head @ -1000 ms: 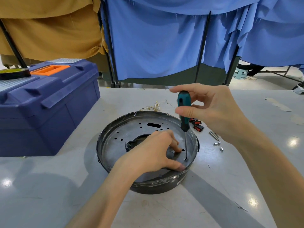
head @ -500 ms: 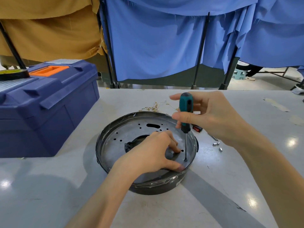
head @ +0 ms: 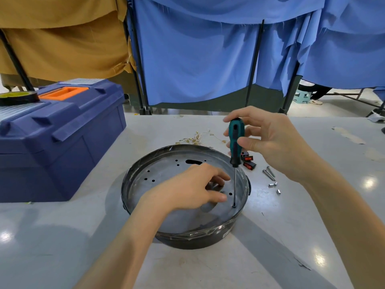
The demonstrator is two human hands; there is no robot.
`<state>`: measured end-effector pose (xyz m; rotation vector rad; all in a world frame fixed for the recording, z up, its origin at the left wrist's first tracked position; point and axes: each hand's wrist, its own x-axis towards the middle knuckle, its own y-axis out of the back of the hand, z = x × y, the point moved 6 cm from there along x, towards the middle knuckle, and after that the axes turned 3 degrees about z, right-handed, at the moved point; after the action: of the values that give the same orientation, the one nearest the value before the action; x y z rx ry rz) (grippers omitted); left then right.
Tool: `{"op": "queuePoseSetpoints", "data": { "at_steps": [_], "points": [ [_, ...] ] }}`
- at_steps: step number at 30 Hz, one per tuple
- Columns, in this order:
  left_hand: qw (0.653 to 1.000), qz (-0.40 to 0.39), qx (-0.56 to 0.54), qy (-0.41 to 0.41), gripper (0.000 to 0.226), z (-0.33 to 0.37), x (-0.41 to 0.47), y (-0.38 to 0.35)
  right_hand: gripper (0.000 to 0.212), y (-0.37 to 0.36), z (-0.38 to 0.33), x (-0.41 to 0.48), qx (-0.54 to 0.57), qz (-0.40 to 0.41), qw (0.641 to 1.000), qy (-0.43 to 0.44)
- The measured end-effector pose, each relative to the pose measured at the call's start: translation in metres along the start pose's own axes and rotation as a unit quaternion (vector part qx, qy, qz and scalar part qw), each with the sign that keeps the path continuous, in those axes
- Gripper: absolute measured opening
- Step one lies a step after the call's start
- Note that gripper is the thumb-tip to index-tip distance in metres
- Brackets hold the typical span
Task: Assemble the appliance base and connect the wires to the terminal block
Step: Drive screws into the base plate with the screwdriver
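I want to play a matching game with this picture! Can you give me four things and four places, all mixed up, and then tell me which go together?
Things:
1. screwdriver
2. tape roll
3. loose screws
4. left hand

Places:
A. on top of the blue toolbox
B. lying on the table, right of the round base
C. resting on the plate inside the round base
D. standing upright in the right hand, tip down on the plate

Pairs: 1-D, 2-A, 3-B, 4-C
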<state>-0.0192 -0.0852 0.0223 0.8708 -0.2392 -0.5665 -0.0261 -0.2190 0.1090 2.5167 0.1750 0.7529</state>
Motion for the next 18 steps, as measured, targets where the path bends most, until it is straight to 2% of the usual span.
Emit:
{"op": "queuePoseSetpoints", "data": {
  "at_steps": [3,5,7,9,11,14,16,18],
  "points": [
    [1.0,-0.012,0.004,0.01,0.047,0.003,0.004,0.001,0.039,0.003,-0.003,0.0,0.019,-0.038,0.999,0.012],
    [0.999,-0.015,0.034,0.008,0.057,0.005,0.005,-0.001,0.026,0.001,-0.006,-0.001,0.014,-0.051,0.999,0.014],
    [0.998,-0.012,0.061,0.009,0.074,0.005,0.005,-0.002,0.033,0.001,-0.008,-0.002,0.014,-0.026,0.999,0.012],
    [0.998,-0.001,0.067,0.011,0.085,0.005,0.004,-0.002,0.029,0.004,-0.01,-0.002,0.022,0.014,0.999,0.024],
    [0.998,0.008,0.062,0.013,0.086,0.004,0.004,-0.002,0.028,0.008,-0.011,-0.002,0.019,0.021,0.999,0.035],
    [0.998,0.009,0.052,0.019,0.083,0.003,0.003,-0.001,0.045,0.011,-0.01,-0.004,0.058,-0.019,0.998,0.024],
    [0.998,0.011,0.056,0.015,0.081,0.004,0.003,-0.001,0.04,0.012,-0.011,-0.004,0.06,-0.038,0.997,0.005],
    [0.998,0.014,0.058,0.013,0.08,0.005,0.004,-0.001,0.026,0.011,-0.013,-0.004,0.025,-0.042,0.999,0.004]
  ]
}}
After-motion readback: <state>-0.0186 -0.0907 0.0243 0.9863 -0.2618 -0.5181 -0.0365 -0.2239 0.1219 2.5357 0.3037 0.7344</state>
